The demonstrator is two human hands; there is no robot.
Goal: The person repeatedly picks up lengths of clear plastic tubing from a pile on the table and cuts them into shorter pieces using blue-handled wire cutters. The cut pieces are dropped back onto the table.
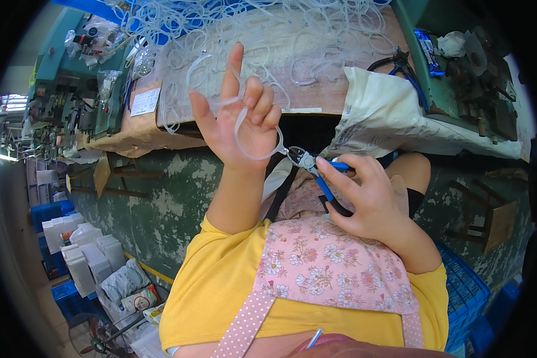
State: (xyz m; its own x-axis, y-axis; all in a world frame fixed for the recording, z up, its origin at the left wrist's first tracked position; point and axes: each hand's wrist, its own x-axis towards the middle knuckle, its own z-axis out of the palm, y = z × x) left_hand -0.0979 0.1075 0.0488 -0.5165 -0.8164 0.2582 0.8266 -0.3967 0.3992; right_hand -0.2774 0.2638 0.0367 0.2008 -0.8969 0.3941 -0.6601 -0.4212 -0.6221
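My left hand [238, 128] is raised palm up at the table's near edge. Its forefinger points up and the thumb stands apart, while the other fingers curl over a clear plastic ring piece [280, 142]. One loop of this piece lies across the palm, and another thin curved part shows beyond the fingers. In my right hand [373, 194] are cutting pliers [306, 161] with blue and black handles. Their jaws meet the small stub on the ring's right side; whether they have closed through it I cannot tell.
Tangled clear plastic rings [322, 30] cover the wooden table's far part. Other pliers [409, 74] lie at right beside a white sack [370, 113]. Green machines [489, 77] flank the table. Below are a wooden stool [498, 227], a blue crate [462, 292] and a fan [95, 343].
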